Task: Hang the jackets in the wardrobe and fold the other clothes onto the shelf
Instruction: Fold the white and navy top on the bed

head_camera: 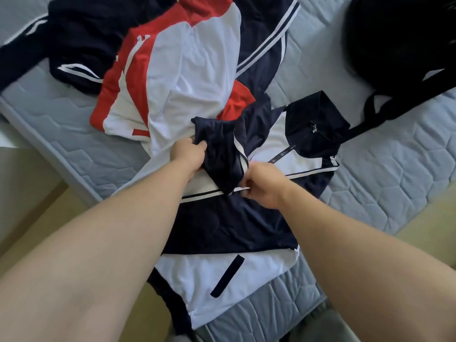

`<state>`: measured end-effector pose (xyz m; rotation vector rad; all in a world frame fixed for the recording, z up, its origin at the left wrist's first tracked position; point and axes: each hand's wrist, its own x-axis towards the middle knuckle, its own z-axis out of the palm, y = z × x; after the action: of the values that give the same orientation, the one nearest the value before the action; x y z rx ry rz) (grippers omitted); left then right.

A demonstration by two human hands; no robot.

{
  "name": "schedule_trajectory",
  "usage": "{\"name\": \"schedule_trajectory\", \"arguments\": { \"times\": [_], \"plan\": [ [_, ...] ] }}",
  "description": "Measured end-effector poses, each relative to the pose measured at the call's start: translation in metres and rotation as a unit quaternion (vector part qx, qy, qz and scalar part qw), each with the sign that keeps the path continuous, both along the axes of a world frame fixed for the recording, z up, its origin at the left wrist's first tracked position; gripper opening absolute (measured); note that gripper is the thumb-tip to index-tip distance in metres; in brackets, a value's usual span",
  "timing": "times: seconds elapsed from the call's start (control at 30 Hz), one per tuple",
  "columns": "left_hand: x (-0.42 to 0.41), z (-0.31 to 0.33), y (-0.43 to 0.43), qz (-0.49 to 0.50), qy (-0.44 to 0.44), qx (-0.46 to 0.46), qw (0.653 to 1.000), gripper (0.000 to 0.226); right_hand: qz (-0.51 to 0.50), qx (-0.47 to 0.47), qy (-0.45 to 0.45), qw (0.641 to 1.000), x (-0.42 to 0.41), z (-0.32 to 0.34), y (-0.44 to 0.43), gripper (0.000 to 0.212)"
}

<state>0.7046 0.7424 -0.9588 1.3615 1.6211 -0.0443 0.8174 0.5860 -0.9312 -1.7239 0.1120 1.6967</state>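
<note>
Sleeve [222, 154] of jacket [229, 225] lies gripped in left fingers [200, 146] and right fingers [249, 174].

Soft, even daylight, with shadows faint and diffuse. The white panels of the red-and-white sports jacket [187, 77] nearly wash out; the bunched navy-blue sports garment [222, 149] shows a faint sheen; the black fabric bag [399, 35] is a detailless dark mass. Wide-angle distortion swells the bare forearms [98, 255] at the lower edge — everything looks slightly soft.
</note>
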Motion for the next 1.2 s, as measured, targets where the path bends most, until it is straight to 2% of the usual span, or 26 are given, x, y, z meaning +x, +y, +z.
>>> {"name": "schedule_trajectory", "arguments": {
  "times": [0.07,0.1,0.13,0.17,0.23,0.27,0.3,0.33,0.4,0.47,0.53,0.57,0.6,0.67,0.73,0.83,0.9,1.0,1.1,1.2],
  "plan": [
    [-0.002,0.000,-0.003,-0.041,0.057,0.036,0.997,0.022,0.196,-0.040,-0.061,0.978,-0.005,-0.007,-0.021,0.029],
    [-0.003,0.001,-0.006,-0.052,0.086,0.057,0.993,0.028,0.294,-0.061,-0.114,0.947,-0.007,-0.011,-0.031,0.025],
    [-0.004,0.001,-0.011,-0.051,0.104,0.074,0.990,0.030,0.305,-0.078,-0.145,0.938,-0.010,-0.016,-0.038,0.016],
    [-0.005,0.002,-0.016,-0.040,0.114,0.090,0.989,0.031,0.271,-0.088,-0.171,0.943,-0.011,-0.017,-0.043,0.018],
    [-0.012,0.002,-0.028,-0.022,0.125,0.112,0.986,0.029,0.055,-0.140,-0.186,0.971,-0.008,-0.017,-0.043,0.046],
    [-0.015,0.002,-0.034,-0.027,0.126,0.112,0.985,0.025,-0.039,-0.152,-0.192,0.969,-0.008,-0.017,-0.043,0.058],
    [-0.019,0.001,-0.041,-0.041,0.123,0.102,0.986,0.020,-0.085,-0.134,-0.190,0.969,-0.008,-0.017,-0.038,0.070],
    [-0.022,-0.001,-0.048,-0.057,0.116,0.083,0.988,0.018,-0.079,-0.098,-0.188,0.974,-0.010,-0.013,-0.033,0.080],
    [-0.028,-0.005,-0.062,-0.077,0.092,0.030,0.992,0.018,0.025,-0.023,-0.184,0.982,-0.023,-0.008,-0.026,0.093],
    [-0.032,-0.007,-0.073,-0.066,0.073,-0.016,0.995,0.016,0.151,-0.020,-0.215,0.965,-0.035,-0.011,-0.023,0.090],
    [-0.037,-0.006,-0.082,-0.048,0.069,-0.041,0.996,0.023,0.224,-0.048,-0.257,0.939,-0.046,-0.018,-0.028,0.072],
    [-0.040,-0.004,-0.084,-0.046,0.074,-0.043,0.995,0.030,0.203,-0.056,-0.255,0.944,-0.051,-0.021,-0.031,0.063],
    [-0.043,-0.002,-0.085,-0.046,0.083,-0.039,0.995,0.036,0.146,-0.053,-0.218,0.963,-0.056,-0.021,-0.034,0.055],
    [-0.054,0.005,-0.086,-0.031,0.104,-0.028,0.994,0.045,0.021,-0.043,-0.097,0.994,-0.069,-0.017,-0.043,0.043],
    [-0.066,0.013,-0.089,0.033,0.064,-0.080,0.994,0.053,0.013,-0.026,-0.041,0.999,-0.082,-0.008,-0.052,0.042],
    [-0.092,0.026,-0.102,0.136,-0.009,-0.223,0.965,0.066,0.086,0.012,-0.044,0.995,-0.104,0.003,-0.068,0.047],
    [-0.113,0.028,-0.115,0.181,-0.046,-0.269,0.945,0.070,0.130,0.022,-0.057,0.990,-0.119,0.004,-0.074,0.045],
    [-0.143,0.028,-0.135,0.261,-0.115,-0.293,0.913,0.078,0.171,0.041,-0.075,0.982,-0.139,0.003,-0.075,0.045],
    [-0.172,0.029,-0.151,0.359,-0.168,-0.276,0.876,0.079,0.179,0.060,-0.083,0.979,-0.158,-0.001,-0.073,0.048],
    [-0.202,0.026,-0.165,0.459,-0.187,-0.270,0.826,0.063,0.162,0.068,-0.059,0.983,-0.176,-0.004,-0.071,0.049]
  ]
}}
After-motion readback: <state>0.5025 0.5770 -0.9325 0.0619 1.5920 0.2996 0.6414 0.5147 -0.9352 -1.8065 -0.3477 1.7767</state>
